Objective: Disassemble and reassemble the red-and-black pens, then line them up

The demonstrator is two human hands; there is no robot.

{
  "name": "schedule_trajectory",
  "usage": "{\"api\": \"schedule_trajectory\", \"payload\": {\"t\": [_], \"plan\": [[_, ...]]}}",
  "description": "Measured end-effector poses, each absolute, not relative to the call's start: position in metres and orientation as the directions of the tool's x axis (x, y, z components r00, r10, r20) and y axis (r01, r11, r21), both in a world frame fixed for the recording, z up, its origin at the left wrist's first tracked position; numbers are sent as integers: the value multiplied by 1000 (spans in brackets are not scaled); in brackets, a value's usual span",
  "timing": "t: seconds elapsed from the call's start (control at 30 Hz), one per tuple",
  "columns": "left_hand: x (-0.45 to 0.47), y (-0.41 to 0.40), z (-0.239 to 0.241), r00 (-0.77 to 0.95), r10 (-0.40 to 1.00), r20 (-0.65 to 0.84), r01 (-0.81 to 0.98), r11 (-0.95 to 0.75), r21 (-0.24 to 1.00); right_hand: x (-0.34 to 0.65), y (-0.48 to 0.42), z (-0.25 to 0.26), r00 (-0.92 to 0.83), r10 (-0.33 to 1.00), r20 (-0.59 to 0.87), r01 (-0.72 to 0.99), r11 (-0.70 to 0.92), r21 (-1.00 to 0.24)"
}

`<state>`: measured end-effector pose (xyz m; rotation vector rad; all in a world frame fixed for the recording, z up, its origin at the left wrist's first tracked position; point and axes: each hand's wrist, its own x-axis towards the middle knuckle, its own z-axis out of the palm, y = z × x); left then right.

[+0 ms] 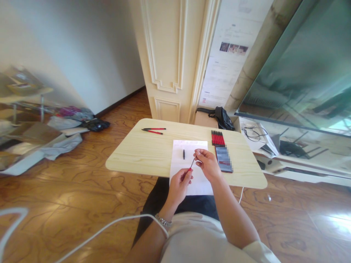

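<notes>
Over the sheet of white paper [178, 148], my left hand [180, 183] is closed around a red pen barrel [190, 169], most of it hidden by the fingers. A thin dark pen refill [192, 163] sticks up out of the barrel's end. My right hand [207, 163] pinches the refill's upper end between thumb and fingertips. On the paper, left of the right hand, lies a short black pointed pen part [184, 154], apart from both hands.
Two red-and-black pens [155, 129] lie at the back left of the pale wooden table [131, 157]. Several more pens [218, 138] are lined up at the right, behind a phone [224, 159]. A white cable [109, 229] crosses by my left forearm.
</notes>
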<state>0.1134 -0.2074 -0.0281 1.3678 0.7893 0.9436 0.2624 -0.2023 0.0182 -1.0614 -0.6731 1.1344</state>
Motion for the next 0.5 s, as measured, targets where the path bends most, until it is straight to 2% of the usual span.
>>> {"api": "schedule_trajectory", "payload": {"t": [0.27, 0.5], "plan": [[114, -206, -32, 444, 894, 69, -97, -28, 995, 263, -203, 18, 326, 943, -68, -341, 50, -939], [114, -205, -33, 442, 894, 72, -105, -28, 994, 263, -207, 11, 290, 957, 26, -76, 50, -996]]}}
